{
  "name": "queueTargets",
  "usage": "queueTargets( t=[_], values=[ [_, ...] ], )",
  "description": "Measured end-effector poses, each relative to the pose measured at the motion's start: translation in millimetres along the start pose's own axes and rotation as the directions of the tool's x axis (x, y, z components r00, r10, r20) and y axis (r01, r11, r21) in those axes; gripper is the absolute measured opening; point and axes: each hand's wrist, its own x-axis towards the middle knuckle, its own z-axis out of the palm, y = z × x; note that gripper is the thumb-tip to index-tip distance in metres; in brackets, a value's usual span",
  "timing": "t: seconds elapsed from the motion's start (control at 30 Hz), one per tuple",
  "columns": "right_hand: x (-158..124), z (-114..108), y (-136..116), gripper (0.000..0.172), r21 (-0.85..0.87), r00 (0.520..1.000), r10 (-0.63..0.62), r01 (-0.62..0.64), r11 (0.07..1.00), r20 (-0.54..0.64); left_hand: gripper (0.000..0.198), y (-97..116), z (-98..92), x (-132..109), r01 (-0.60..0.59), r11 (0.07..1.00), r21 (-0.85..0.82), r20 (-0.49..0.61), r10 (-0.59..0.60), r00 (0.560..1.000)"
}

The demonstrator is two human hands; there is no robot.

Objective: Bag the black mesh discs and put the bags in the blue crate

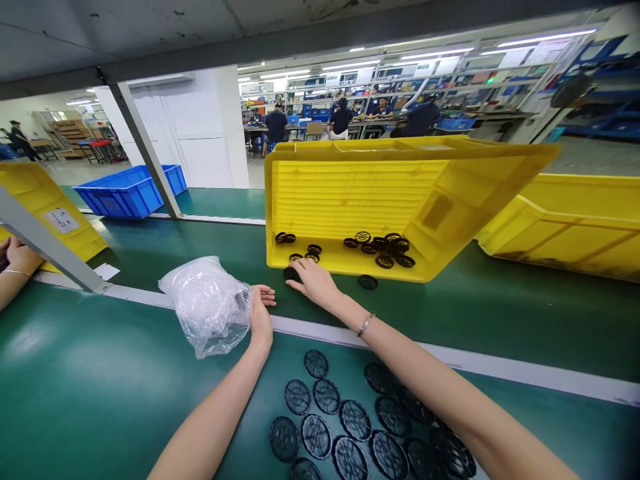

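My left hand rests with its fingers stretched out against the right side of a clear plastic bag, near the bag's mouth. The bag looks filled with whitish wrapped contents that I cannot make out. At the front lip of a tipped yellow bin, my right hand has its thumb and fingers around a black round plastic part. Several more black spoked parts lie inside the bin, and a single black part sits just outside its lip.
Many black spoked discs lie on the green surface below my forearms. A pale rail crosses the surface. Another yellow bin stands right, a blue crate back left. Another person's hand shows at far left, behind a metal post.
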Motion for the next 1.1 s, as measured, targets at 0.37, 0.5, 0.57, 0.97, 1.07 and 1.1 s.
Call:
queueTargets(
  t=[0.37, 0.5, 0.57, 0.97, 1.07, 1.1],
  values=[
    [-28.8, -7.3, -12.9, 0.044, 0.185, 0.994, -0.085, 0.071, 0.980, 0.068, 0.053, -1.0, 1.0, 0.5, 0.022, 0.999, -0.039, -0.012, -0.022, 1.000],
    [-79.3, -21.6, -26.5, 0.042, 0.451, 0.909, -0.341, 0.208, 0.868, 0.238, 0.046, -1.6, 0.0, 1.3, 0.026, 0.998, -0.062, -0.012, -0.027, 1.000],
    [-97.5, -27.1, -31.4, 0.044, 0.502, 0.831, -0.443, 0.239, 0.831, 0.337, 0.043, -1.8, -0.4, 1.8, 0.026, 0.997, -0.075, -0.015, -0.028, 1.000],
    [4.4, 6.6, 13.3, 0.051, 0.160, 0.987, 0.109, -0.127, 0.979, 0.119, 0.055, -1.5, -1.3, 2.8, 0.015, 0.998, -0.058, 0.010, -0.014, 1.000],
    [-2.3, 6.1, 11.1, 0.052, 0.185, 0.983, 0.129, -0.152, 0.971, 0.132, 0.056, -2.3, -1.3, 2.6, 0.015, 0.999, -0.050, 0.023, -0.014, 1.000],
    [-10.5, 1.9, 8.7, 0.054, 0.212, 0.982, 0.117, -0.147, 0.966, 0.148, 0.056, -2.8, -1.0, 2.5, 0.015, 0.999, -0.047, 0.025, -0.014, 1.000]
  ],
)
